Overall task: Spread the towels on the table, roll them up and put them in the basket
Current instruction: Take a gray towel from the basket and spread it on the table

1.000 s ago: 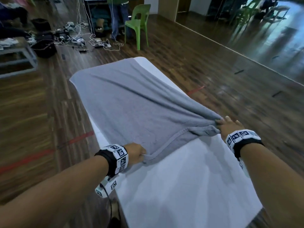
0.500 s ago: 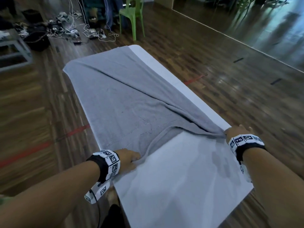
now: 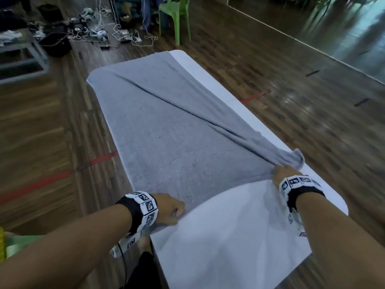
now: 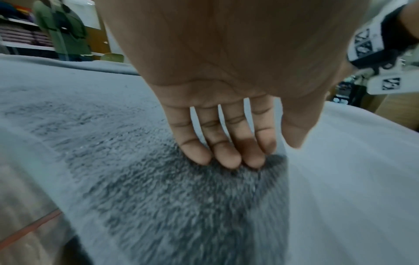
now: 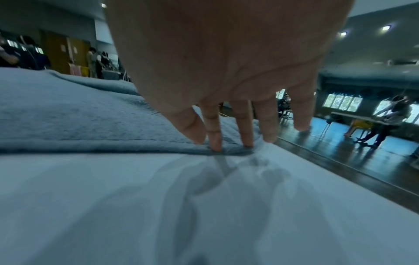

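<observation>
A: Where is the towel (image 3: 166, 130)?

B: Spread grey along the far part of the white table (image 3: 239, 236), covering most of it up to the far end. Its near edge runs slantwise between the two hands, and a long ridge of folds runs from the far left corner down to the right hand (image 3: 281, 174).

A: What is the left hand (image 3: 168, 207) doing?

B: It sits at the near left corner of the towel, by the table's left edge. In the left wrist view the fingers (image 4: 229, 157) bend down with their tips pressed into the pile at the hem. I cannot tell whether the thumb pinches cloth.

A: And the right?

B: It is at the right edge of the table, where the cloth bunches and a corner flips up just past the knuckles. In the right wrist view the fingers (image 5: 215, 143) point down, slightly spread, tips on the towel's hem; a real grip is not plain.

A: Anything else?

B: A green chair (image 3: 175, 15) and a tangle of cables (image 3: 116, 34) on the wooden floor beyond the table.
</observation>
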